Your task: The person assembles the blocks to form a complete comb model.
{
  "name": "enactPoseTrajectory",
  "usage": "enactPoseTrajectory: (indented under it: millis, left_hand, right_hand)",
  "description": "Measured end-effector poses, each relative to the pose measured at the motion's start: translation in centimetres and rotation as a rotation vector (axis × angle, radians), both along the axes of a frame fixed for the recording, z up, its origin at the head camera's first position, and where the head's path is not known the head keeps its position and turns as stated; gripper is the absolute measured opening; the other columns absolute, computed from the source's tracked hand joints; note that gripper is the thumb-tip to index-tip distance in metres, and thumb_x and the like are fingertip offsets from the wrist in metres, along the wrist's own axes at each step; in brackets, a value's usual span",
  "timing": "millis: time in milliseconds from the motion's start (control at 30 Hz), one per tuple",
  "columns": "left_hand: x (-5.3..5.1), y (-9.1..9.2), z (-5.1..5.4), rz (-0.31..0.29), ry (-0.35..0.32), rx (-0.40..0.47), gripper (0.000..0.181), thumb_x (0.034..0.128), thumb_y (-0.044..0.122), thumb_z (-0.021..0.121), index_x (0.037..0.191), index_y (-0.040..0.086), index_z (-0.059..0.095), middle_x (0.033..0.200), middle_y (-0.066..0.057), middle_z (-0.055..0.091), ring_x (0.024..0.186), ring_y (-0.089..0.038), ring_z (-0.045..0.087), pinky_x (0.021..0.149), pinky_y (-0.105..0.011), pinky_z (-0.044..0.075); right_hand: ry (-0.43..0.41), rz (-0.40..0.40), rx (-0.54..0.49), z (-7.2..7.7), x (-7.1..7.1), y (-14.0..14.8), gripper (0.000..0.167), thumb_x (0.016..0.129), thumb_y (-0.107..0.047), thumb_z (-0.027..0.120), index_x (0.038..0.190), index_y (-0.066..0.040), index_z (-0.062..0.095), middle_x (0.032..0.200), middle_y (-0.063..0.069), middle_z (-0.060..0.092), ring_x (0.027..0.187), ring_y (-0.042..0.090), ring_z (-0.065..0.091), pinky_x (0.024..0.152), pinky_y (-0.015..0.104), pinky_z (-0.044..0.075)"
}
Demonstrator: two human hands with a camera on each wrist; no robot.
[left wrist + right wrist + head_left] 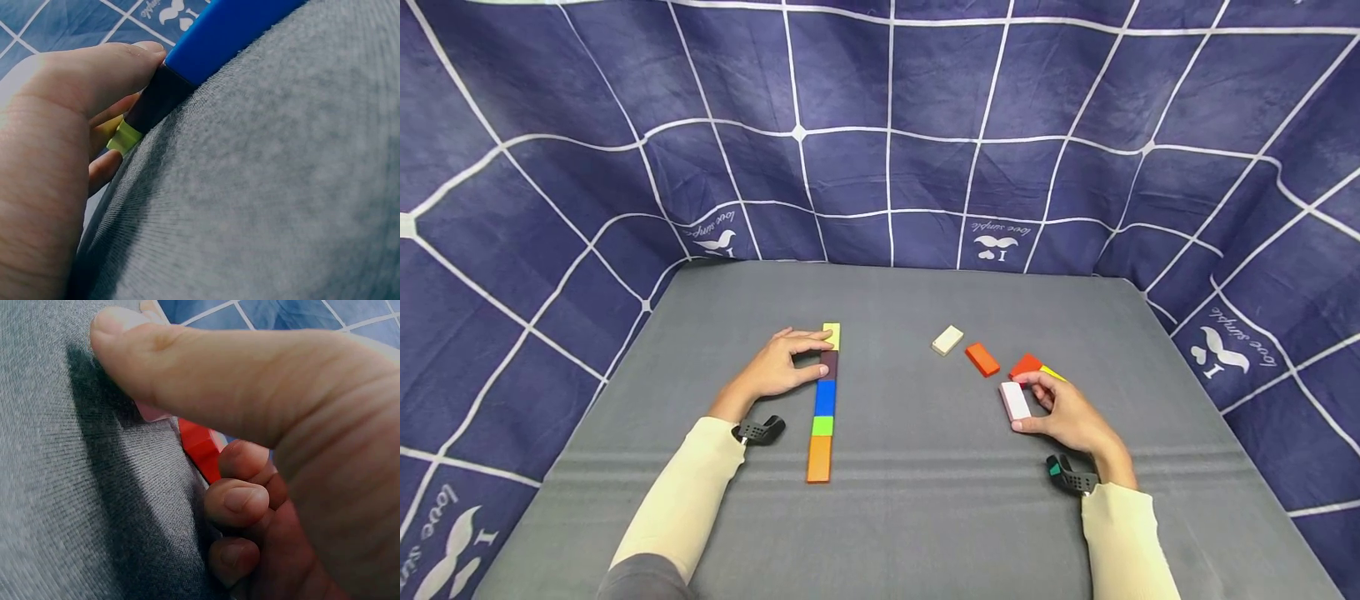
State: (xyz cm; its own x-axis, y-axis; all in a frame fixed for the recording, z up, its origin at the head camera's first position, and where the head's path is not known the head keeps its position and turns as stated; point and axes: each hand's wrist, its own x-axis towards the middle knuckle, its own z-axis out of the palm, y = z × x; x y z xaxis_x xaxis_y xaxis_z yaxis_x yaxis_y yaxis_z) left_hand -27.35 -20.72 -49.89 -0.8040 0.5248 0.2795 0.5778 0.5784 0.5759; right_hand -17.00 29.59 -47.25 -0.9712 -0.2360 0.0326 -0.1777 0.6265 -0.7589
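Note:
My left hand point(786, 364) touches a lengthwise row of coloured blocks. Its thumb lies against a dark maroon block point(829, 365), and fingertips reach a yellow block point(832, 335) at the far end. Towards me follow a blue block point(824, 398), a green block point(822, 426) and an orange block point(819, 460). On the right, my right hand point(1067, 412) holds a pale pink block point(1015, 402) between thumb and fingers. The thumb hides most of that pink block point(150, 412) in the right wrist view. Just beyond it are a red block point(1026, 365) and a partly covered yellow block point(1052, 373).
A cream block point(947, 340) and an orange-red block point(982, 359) lie apart between the row and my right hand. Everything rests on a grey cloth-covered table point(895, 517). Blue checked curtain point(925, 167) encloses the back and sides.

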Motion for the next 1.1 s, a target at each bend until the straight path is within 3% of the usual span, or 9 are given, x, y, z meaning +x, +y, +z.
enactPoseTrajectory:
  millis: [267,767,1100]
  left_hand:
    - [0.2,0.4,-0.4,-0.015,-0.011,0.019,0.041,0.0880,0.040,0.077,0.126,0.028,0.071,0.145,0.008,0.059,0.135,-0.020,0.053,0.122,-0.057,0.018]
    - [-0.1,0.1,-0.3,-0.006,-0.002,0.004,0.041,0.0871,0.040,0.077,0.126,0.027,0.071,0.145,0.007,0.059,0.137,-0.019,0.053,0.123,-0.058,0.018]
    - [-0.3,0.1,-0.2,-0.005,-0.006,0.019,0.041,0.0865,0.040,0.078,0.125,0.027,0.071,0.144,0.007,0.060,0.136,-0.020,0.053,0.122,-0.059,0.017]
  right_hand:
    - [-0.014,-0.043,0.032,-0.1,0.6,-0.3,0.065,0.067,-0.027,0.095,0.122,-0.018,0.062,0.093,0.004,0.050,0.089,0.012,0.045,0.073,0.016,0.038]
    - [0.082,-0.101,0.089,0.1,0.3,-1.1,0.063,0.065,-0.033,0.096,0.118,-0.022,0.063,0.087,0.002,0.047,0.084,0.011,0.044,0.070,0.018,0.036]
    - [0.117,-0.108,-0.008,1.5,0.0,-3.6,0.064,0.066,-0.027,0.096,0.119,-0.020,0.062,0.089,0.011,0.053,0.081,0.019,0.046,0.067,0.019,0.037]
